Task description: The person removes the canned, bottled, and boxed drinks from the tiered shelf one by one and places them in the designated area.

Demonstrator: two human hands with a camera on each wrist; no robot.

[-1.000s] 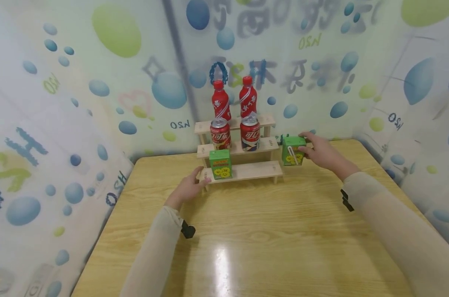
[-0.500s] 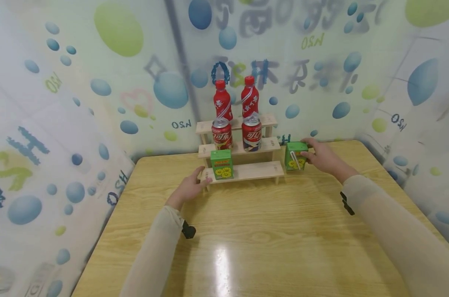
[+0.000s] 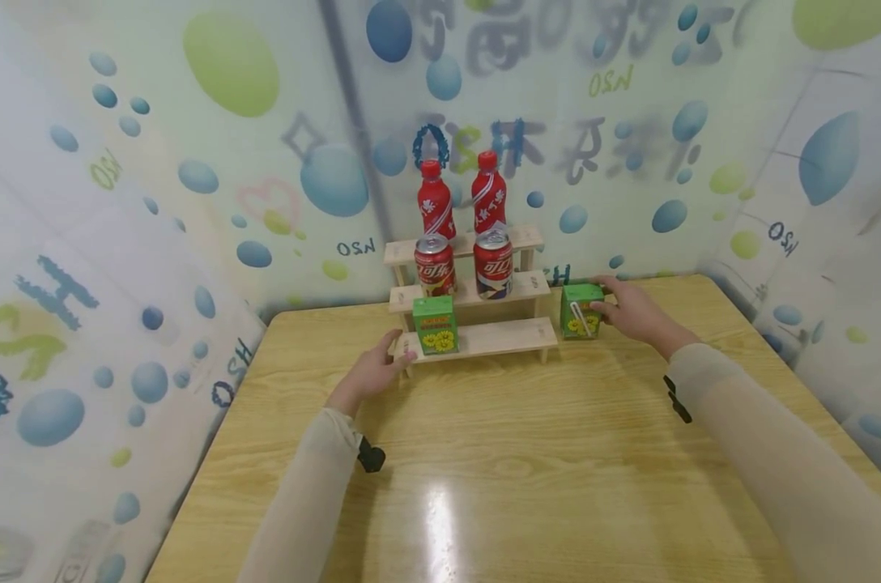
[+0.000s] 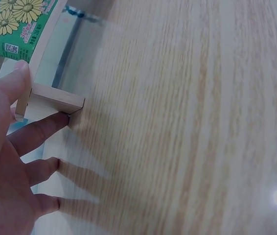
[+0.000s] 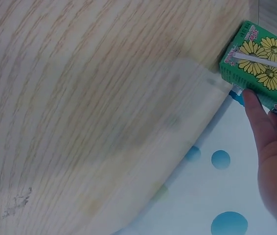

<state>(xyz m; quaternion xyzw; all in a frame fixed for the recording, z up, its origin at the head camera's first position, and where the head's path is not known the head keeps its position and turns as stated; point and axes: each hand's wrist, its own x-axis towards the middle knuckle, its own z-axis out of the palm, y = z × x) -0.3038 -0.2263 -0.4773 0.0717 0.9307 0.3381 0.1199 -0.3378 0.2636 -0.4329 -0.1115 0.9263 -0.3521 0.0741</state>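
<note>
A three-tier wooden step shelf (image 3: pixel 509 334) stands at the back of the table. My left hand (image 3: pixel 373 371) grips the left end of its lowest step; in the left wrist view the thumb lies at the plank and the index fingertip meets the leg. On that step, near the left end, stands a green drink carton (image 3: pixel 436 325) with yellow flowers. To the right of the shelf my right hand (image 3: pixel 639 312) holds a matching drink carton (image 3: pixel 576 301) upright by its right side, low at the tabletop. A white wrapped straw (image 5: pixel 263 62) runs slantwise across its front.
Two red cola cans (image 3: pixel 493 263) stand on the middle step, and two red bottles (image 3: pixel 488 194) on the top one. A patterned wall curtain (image 3: pixel 630 178) hangs close behind and on both sides of the wooden table (image 3: pixel 513 453).
My right hand has brought its carton down and slightly to the right, beside the shelf. The left hand stays at the shelf end; the other carton, cans and bottles keep their places.
</note>
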